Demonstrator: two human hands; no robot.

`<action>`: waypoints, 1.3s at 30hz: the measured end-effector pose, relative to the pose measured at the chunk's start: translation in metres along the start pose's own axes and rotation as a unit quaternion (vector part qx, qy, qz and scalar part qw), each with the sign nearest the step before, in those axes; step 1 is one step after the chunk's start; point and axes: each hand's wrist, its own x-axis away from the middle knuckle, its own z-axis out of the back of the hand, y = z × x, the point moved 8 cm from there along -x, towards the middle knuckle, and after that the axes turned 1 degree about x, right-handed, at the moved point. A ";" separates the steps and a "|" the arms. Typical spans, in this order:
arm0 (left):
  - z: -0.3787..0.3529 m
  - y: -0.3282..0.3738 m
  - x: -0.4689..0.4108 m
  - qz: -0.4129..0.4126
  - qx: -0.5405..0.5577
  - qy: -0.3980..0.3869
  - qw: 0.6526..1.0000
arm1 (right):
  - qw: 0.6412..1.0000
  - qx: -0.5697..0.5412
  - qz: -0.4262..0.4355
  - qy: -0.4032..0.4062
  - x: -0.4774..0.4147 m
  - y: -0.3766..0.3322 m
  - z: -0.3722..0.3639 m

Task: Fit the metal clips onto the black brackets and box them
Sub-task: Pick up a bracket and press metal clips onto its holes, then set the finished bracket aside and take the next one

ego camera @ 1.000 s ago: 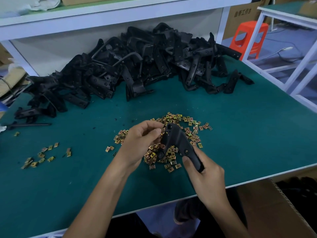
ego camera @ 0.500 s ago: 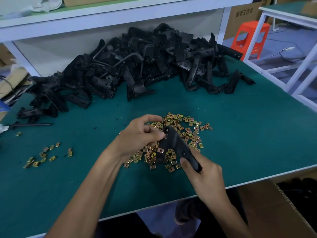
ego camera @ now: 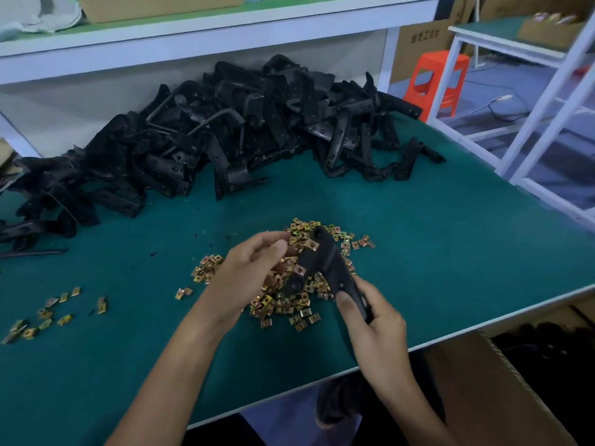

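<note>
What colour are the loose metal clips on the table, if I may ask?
The clips are brassy gold; head view.

- Left hand [ego camera: 248,278]: bare, slim fingers, knuckle creases plain to see.
- Left thumbnail [ego camera: 282,244]: short, trimmed flat, pale.
- Left forearm [ego camera: 167,381]: bare all the way to the bottom frame edge, lean, sleeve edge out of view.
- Right hand [ego camera: 373,323]: bare, same slim build.
- Right thumbnail [ego camera: 343,297]: short, rounded tip.
- Right forearm [ego camera: 409,400]: bare to the frame edge, narrow wrist.
- Below the table edge: dark rounded shape [ego camera: 338,403], likely a shoe with a brownish strip along its lower edge; can't confirm.
- Dark clothing [ego camera: 219,436] at the bottom between the forearms; garment type unreadable.
</note>
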 end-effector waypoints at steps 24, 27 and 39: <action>-0.219 0.004 0.056 -0.035 -0.106 -0.308 0.945 | 0.845 -0.267 -0.235 0.399 0.150 0.089 0.297; -0.203 -0.005 0.049 0.015 -0.091 -0.296 0.951 | 0.855 -0.211 -0.267 0.391 0.140 0.089 0.301; -0.051 0.003 -0.013 -0.025 -0.131 -0.038 0.990 | 0.986 0.156 0.032 0.057 0.015 -0.014 0.080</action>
